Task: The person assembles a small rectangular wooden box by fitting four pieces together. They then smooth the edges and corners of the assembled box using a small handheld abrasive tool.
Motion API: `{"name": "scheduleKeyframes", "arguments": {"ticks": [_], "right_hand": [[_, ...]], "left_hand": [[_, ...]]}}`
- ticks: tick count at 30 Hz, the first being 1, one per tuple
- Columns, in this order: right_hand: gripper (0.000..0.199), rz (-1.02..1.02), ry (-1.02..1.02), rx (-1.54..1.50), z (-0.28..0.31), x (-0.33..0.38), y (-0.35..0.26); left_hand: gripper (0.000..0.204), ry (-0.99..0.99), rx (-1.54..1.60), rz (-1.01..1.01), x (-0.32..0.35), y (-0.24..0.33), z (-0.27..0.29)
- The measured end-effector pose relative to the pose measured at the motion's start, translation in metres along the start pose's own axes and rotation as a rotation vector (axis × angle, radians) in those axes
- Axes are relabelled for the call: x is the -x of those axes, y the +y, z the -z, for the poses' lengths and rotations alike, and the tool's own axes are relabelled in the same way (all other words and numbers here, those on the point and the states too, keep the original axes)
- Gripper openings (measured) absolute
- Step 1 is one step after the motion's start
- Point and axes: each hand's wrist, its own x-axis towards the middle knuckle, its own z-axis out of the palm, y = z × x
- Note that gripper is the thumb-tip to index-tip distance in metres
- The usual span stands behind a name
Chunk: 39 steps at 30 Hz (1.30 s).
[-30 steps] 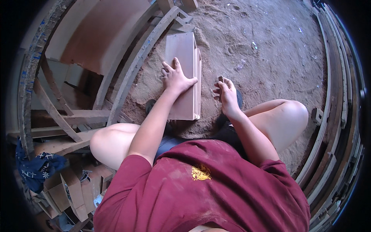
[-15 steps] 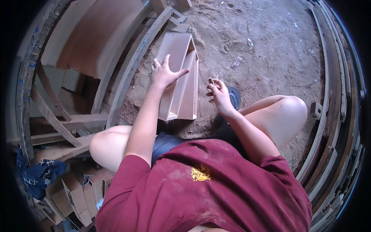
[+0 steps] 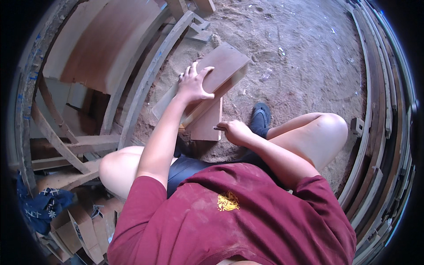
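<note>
A long, shallow wooden box (image 3: 223, 64) lies slanted on the sandy floor in front of me. My left hand (image 3: 194, 85) rests on its upper panel, fingers spread and thumb near the edge. Beneath the box, a second wooden piece (image 3: 206, 126) sticks out toward me; how the two are joined is hidden. My right hand (image 3: 237, 132) is closed in a pinch around a small dark piece (image 3: 218, 128), too small to name. That piece is at the right edge of the lower wooden part.
Curved-looking wooden frames and a large panel (image 3: 90, 42) stand on the left. Long boards (image 3: 375, 132) are stacked along the right. A small block (image 3: 357, 126) lies beside my right knee. Blue patterned cloth (image 3: 46, 205) and wooden offcuts (image 3: 84, 229) are at lower left.
The upper box has turned clockwise under my left hand, its far end swinging right, exposing the lower piece. My right hand has moved down and left to that piece's edge.
</note>
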Motion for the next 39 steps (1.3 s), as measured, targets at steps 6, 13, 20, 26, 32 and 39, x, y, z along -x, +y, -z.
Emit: {"name": "scheduleKeyframes", "arguments": {"ticks": [6,13,20,26,32,39], "right_hand": [[0.04,0.293,0.321,0.596,0.019,-0.055,0.014],[0.04,0.339,0.531,0.614,-0.006,-0.114,0.031],[0.054,0.509,0.117,0.798,-0.073,-0.086,0.003],[0.081,0.203,0.371,0.725,-0.035,-0.109,0.007],[0.088,0.535,0.362,0.667,-0.073,-0.081,0.015],[0.065,0.136,0.58,0.622,0.005,-0.133,0.051]], "left_hand": [[0.106,-0.011,0.0,0.124,-0.004,0.016,-0.005],[0.103,0.038,0.02,0.221,-0.007,0.023,-0.013],[0.099,-0.006,0.028,0.274,-0.002,0.029,0.0],[0.1,0.025,0.041,0.296,0.0,0.028,-0.003],[0.1,0.055,0.047,0.274,-0.004,0.037,-0.006],[0.102,0.047,0.038,0.261,-0.008,0.041,-0.008]]}}
